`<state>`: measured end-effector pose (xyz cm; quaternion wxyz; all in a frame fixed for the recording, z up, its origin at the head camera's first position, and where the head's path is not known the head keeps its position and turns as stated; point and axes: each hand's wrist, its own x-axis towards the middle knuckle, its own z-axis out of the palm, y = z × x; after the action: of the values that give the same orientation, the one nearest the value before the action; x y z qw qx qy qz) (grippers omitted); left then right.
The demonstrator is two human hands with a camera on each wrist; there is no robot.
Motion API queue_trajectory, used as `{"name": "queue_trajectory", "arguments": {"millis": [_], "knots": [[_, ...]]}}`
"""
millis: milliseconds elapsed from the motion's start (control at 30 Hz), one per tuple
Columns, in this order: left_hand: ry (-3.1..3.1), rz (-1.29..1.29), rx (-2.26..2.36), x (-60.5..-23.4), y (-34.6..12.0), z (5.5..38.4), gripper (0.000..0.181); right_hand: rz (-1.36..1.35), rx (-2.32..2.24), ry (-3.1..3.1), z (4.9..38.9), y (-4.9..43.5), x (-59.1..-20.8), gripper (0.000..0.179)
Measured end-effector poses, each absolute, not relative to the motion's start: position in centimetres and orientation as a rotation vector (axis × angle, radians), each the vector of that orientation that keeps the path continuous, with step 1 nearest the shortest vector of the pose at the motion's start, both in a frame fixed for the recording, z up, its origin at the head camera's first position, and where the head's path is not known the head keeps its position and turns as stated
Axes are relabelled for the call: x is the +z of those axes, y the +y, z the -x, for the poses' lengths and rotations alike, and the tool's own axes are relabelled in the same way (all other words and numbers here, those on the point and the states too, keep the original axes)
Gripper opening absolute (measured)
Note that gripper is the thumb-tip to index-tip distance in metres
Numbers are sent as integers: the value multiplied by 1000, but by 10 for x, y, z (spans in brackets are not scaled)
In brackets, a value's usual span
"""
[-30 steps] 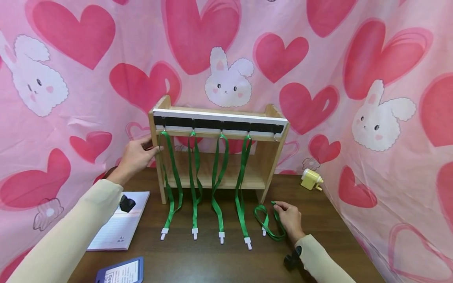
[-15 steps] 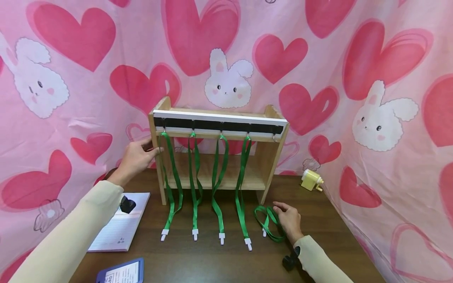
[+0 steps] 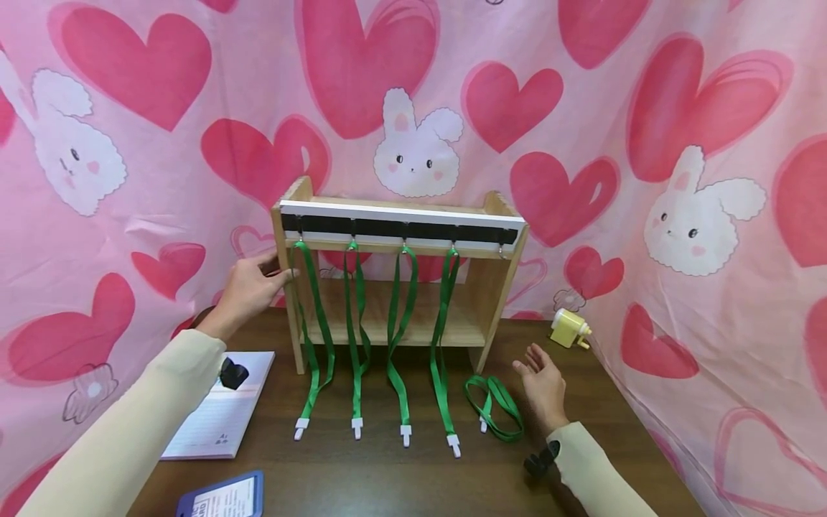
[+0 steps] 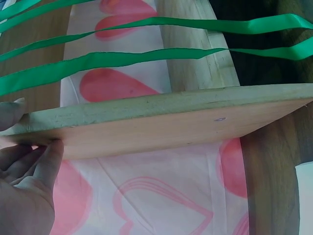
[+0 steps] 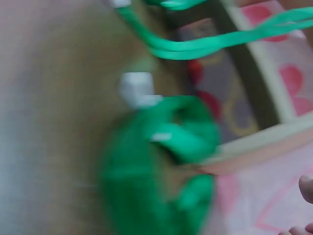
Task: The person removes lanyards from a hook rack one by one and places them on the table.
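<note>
Clock directions taken from the rack's middle, head view. Pad (image 3: pixel 208 422) at 8 o'clock, flat on desk (image 3: pixel 362 477), lined page up, partly behind the left sleeve (image 3: pixel 138 413). Card (image 3: pixel 222 497) between 7 and 8, blue frame, cut off by the bottom edge. Left hand (image 3: pixel 248 289) at 9: thumb on the front edge, fingers bent behind, pinching the side board of the rack (image 3: pixel 479 301); left wrist view shows the board between thumb and fingers. Rack upright on desk, wood, white strip with black band across the top front. Four hung lanyards (image 3: pixel 400 397), green, in a row off the strip's hooks, white clips toward 6; can't tell if clips touch desk. Fifth hook (image 3: pixel 501 251) at the strip's right end, about 2. Loose lanyard (image 3: pixel 500 433) on desk between 4 and 5, looped over itself, its white clip (image 3: pixel 483 425) on the left; blurred in right wrist view. Right hand (image 3: pixel 544 388) at 4, just beside the loose lanyard, apart from it; fingers loosely extended toward 11, thumb away from them, nothing held. Yellow gadget (image 3: pixel 568 329) past it, just below 3, near the cloth (image 3: pixel 652 431).
</note>
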<state>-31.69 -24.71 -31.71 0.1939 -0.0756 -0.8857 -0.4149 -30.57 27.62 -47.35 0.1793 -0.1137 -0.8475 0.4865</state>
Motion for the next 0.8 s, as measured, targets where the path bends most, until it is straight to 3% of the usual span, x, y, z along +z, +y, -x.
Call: {"name": "queue_trajectory", "arguments": {"millis": [167,800], "knots": [[-2486,204,-1157,-319,-248,319,60,283,1539,-2198,310,285,-428,60],[-2489,240,-1164,-316,-247,317,63,-272,1994,-1546,293,266,-260,36]]}}
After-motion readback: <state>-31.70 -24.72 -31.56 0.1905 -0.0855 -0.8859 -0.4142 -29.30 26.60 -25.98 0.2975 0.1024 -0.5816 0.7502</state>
